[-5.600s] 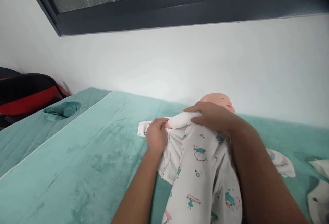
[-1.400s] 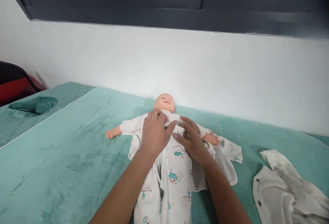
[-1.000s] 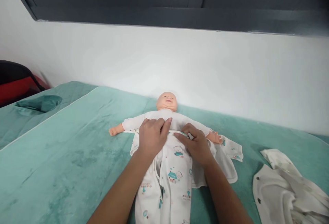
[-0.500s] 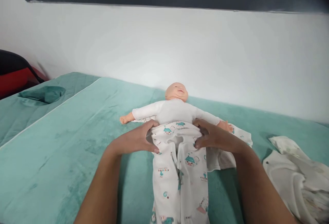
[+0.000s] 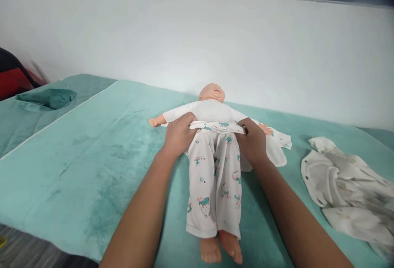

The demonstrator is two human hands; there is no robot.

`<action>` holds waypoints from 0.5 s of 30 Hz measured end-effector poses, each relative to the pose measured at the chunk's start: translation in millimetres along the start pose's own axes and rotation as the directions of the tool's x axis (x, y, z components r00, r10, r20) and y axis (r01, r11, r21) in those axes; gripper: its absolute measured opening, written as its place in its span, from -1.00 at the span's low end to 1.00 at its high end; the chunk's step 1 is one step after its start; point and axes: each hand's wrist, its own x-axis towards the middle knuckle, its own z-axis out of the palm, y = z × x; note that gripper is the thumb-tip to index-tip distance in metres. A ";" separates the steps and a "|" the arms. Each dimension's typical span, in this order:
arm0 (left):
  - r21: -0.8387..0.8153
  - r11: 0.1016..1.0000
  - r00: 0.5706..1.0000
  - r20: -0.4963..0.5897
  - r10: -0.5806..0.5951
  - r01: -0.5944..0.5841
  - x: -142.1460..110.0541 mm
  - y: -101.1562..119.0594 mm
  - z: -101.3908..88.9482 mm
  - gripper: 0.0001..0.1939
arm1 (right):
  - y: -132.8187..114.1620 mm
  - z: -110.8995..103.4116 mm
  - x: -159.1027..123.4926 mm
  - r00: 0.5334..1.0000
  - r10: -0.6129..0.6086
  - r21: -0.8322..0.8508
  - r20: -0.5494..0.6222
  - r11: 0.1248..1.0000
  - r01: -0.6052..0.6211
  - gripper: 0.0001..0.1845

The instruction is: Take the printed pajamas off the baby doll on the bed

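Note:
A baby doll lies on its back on the teal blanket, head toward the wall, in a white long-sleeved top. It wears white printed trousers, and its bare feet stick out at the near edge. My left hand is closed on the left side of the trouser waistband. My right hand is closed on the right side of the same waistband. Both hands hold it at the doll's waist. A printed white cloth lies under the doll's right side.
A crumpled white garment lies on the blanket at the right. A dark green cloth sits at the far left, with a red and black object behind it. The white wall runs close behind the doll's head.
My hands moved from the doll's chest down to its hips, then drew the trouser waistband up to the waist. The view tilted down, so the doll's feet now show.

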 end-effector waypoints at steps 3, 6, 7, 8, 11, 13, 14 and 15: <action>-0.134 0.986 0.989 0.119 -0.083 0.098 -13.5 -0.1 -0.6 -0.86 | 7.8 -4.6 -13.3 0.990 -0.001 0.169 0.138 0.985 -0.023 -0.93; -0.229 0.957 0.942 0.322 -0.096 0.176 -31.4 1.1 -11.5 -0.56 | 15.5 -20.4 -24.7 0.936 -0.081 0.298 0.343 0.954 -0.027 -0.81; -0.235 0.954 0.926 0.365 -0.092 0.187 -36.9 1.4 -14.7 -0.44 | 16.8 -26.3 -28.0 0.910 -0.110 0.306 0.400 0.952 -0.019 -0.73; -0.231 0.956 0.920 0.384 -0.083 0.183 -41.7 1.7 -16.8 -0.37 | 17.2 -31.5 -31.2 0.886 -0.130 0.301 0.446 0.954 -0.012 -0.66; -0.192 0.978 0.952 0.306 -0.018 0.081 -53.2 1.5 -13.9 -0.53 | 12.8 -39.6 -41.2 0.874 -0.102 0.202 0.474 0.979 0.005 -0.60; -0.128 0.992 0.977 0.210 0.046 -0.019 -59.9 1.1 -5.8 -0.72 | 6.7 -38.4 -49.6 0.912 -0.087 0.073 0.401 0.995 0.063 -0.61; -0.073 0.996 0.985 0.163 0.065 -0.053 -63.3 1.0 -1.0 -0.75 | 3.4 -36.6 -54.4 0.936 -0.088 0.003 0.342 0.996 0.092 -0.61; -0.011 0.998 0.991 0.118 0.064 -0.063 -66.7 1.2 3.6 -0.76 | 0.0 -34.4 -59.4 0.958 -0.089 -0.056 0.274 0.993 0.108 -0.62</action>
